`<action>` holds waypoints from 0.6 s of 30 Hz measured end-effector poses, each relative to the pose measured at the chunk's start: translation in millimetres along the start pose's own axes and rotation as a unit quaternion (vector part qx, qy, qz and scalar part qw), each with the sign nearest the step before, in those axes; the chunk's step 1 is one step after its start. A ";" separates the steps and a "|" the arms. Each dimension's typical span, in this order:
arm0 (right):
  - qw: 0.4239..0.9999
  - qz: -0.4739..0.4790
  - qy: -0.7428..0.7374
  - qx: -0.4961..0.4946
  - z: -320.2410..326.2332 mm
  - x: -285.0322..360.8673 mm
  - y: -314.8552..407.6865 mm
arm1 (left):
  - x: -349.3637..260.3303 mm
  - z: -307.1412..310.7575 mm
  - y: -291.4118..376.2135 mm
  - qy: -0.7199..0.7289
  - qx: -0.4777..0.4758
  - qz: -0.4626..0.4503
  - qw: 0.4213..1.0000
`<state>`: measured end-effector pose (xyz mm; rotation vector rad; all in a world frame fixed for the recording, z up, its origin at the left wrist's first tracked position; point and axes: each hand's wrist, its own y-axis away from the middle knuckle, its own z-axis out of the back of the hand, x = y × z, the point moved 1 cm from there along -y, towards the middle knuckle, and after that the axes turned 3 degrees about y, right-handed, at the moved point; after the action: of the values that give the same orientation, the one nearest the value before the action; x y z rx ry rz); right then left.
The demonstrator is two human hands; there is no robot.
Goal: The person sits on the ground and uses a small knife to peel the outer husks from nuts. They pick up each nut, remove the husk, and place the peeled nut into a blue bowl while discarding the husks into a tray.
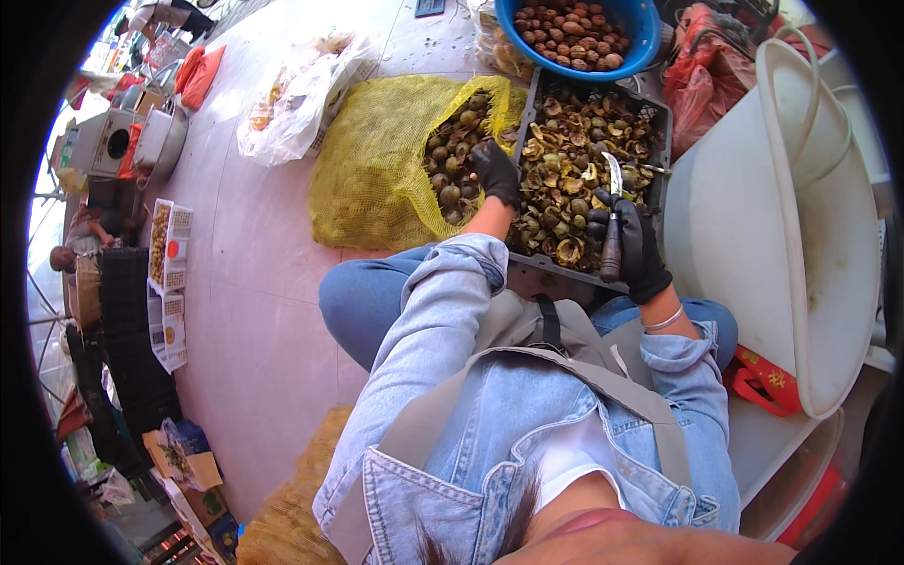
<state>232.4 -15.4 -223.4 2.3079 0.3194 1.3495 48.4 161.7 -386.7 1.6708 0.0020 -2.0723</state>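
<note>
My left hand [496, 171], in a black glove, is at the mouth of a yellow mesh sack [374, 162] of walnuts in their husks [450, 166]. The palm is turned away, so whether it grips a nut cannot be told. Over a black plastic crate [667, 131], my right hand [635, 247], gloved too, holds a wooden-handled knife [613, 205] with its curved blade pointing away from me. Husk pieces [571, 251] and several whole green-brown walnuts fill the crate. A blue basin [505, 28] of brown shelled-out walnuts [572, 32] stands past the crate's far edge.
A large white plastic tub [734, 212] leans at the right, with red plastic bags [696, 92] beyond it. A white bag [304, 99] lies past the sack. White crates [169, 247] line the left, and another person [88, 236] sits farther off. A second mesh sack [296, 501] is near me.
</note>
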 end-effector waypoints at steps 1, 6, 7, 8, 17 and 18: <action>0.999 -0.034 -0.014 -0.005 -1.9 -0.6 1.3 | 24.4 13.9 -8.3 -0.111 -0.094 0.025 0.989; 0.997 -0.069 -0.022 0.030 -1.8 -10.5 -0.7 | 92.3 85.3 -24.7 -0.512 0.025 0.068 0.856; 0.997 -0.071 -0.026 0.035 -3.4 -10.1 -2.4 | 100.5 94.9 -22.4 -0.364 -0.023 0.090 0.927; 0.995 -0.066 -0.056 0.050 7.4 -15.6 -5.7 | 104.1 94.0 -23.1 -0.210 -0.055 0.102 0.971; 0.990 -0.125 -0.069 -0.001 26.0 -34.9 -23.2 | 147.5 59.3 -68.7 -0.232 0.062 0.216 0.946; 0.989 -0.129 -0.076 -0.004 23.7 -31.9 -23.7 | 150.8 59.5 -70.3 -0.225 0.052 0.213 0.949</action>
<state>237.7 -13.9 -269.3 2.2536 0.5412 1.0412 -53.4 152.8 -530.8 1.0880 -0.5734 -2.0788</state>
